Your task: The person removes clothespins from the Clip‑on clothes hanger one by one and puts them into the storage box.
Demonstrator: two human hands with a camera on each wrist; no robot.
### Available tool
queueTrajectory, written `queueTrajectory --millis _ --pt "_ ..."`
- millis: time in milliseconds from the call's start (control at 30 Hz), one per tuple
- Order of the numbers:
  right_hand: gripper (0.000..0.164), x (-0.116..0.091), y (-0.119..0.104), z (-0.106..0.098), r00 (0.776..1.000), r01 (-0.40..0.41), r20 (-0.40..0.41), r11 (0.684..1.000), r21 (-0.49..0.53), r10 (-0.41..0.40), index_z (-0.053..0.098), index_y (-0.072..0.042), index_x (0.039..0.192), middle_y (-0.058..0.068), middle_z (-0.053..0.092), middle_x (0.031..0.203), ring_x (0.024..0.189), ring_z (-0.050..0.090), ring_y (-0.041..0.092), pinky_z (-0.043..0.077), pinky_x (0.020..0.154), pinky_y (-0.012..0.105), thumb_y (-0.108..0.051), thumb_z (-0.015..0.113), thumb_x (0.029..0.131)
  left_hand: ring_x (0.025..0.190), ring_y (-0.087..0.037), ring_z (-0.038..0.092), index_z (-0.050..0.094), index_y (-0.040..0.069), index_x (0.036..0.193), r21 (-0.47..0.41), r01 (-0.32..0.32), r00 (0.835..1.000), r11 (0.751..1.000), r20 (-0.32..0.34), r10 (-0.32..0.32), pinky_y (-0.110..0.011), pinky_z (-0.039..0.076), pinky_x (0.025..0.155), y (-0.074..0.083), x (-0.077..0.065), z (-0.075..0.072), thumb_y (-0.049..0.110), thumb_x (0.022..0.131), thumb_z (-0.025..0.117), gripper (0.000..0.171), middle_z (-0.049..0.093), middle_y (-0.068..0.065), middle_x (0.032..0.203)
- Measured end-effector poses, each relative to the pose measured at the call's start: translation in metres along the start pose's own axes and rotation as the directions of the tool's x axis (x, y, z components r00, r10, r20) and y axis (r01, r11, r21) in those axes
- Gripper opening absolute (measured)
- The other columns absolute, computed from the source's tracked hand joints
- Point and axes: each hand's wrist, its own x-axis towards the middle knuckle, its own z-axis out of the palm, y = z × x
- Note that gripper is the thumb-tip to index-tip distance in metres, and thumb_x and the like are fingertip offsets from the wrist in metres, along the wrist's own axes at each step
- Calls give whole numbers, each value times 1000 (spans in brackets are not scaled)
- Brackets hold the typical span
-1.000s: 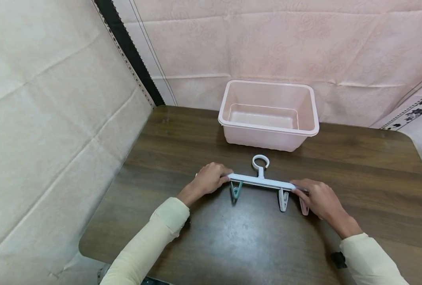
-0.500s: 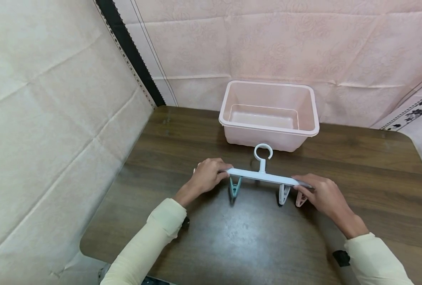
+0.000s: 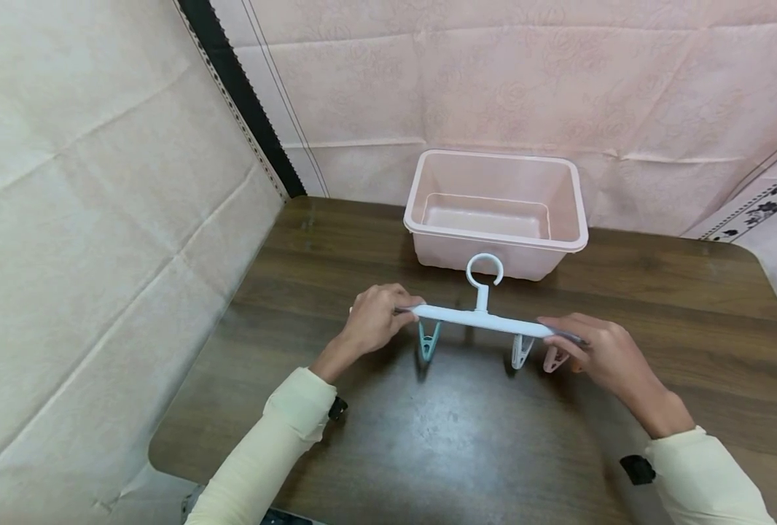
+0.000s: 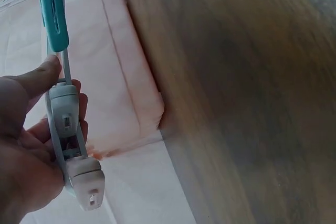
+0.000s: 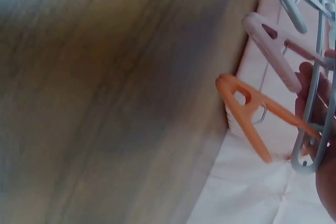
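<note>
Head: hanger (image 3: 480, 318) on near side of tub (image 3: 437, 251), L hand (image 3: 377, 317) pinching one end, R hand (image 3: 601, 357) the other; prob. best kept lvl w/ even grip. L wrist: teal clip (image 4: 54, 14) in front of tub. R wrist: orange clip (image 5: 244, 108) likewise; best not squeezed.

In the head view, the left hand (image 3: 373, 319) and right hand (image 3: 601, 354) hide parts of the hanger (image 3: 480, 319); we see both sleeves (image 3: 267, 437) cut off at four and seven o'clock. Our right wrist view blurs the tabletop (image 5: 105, 103).
</note>
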Motion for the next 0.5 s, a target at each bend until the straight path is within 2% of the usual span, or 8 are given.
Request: queueTrajectory --millis 200,300,500 --pt "43 4 -5 -12 998 -41 41 995 92 38 77 -11 113 -6 69 87 45 55 0 44 45 15 6 83 74 77 -15 61 78 15 114 -27 28 1000 999 16 -28 -35 48 67 3 -1 -7 16 86 81 29 73 2 99" --pt "42 7 -8 -17 1000 -18 24 996 91 16 78 -12 110 -7 69 88 45 54 -1 44 45 15 6 84 72 73 -12 59 78 13 115 -63 29 999 998 39 -26 -32 46 64 4 -2 -13 14 86 81 29 73 1 98" --pt "43 10 -11 -24 1000 24 -18 999 44 -24 80 -15 107 -14 69 88 45 50 -5 42 48 16 1 87 68 72 -9 57 76 13 118 -143 10 988 990 152 12 -25 45 59 7 2 -27 10 87 79 31 72 0 97"
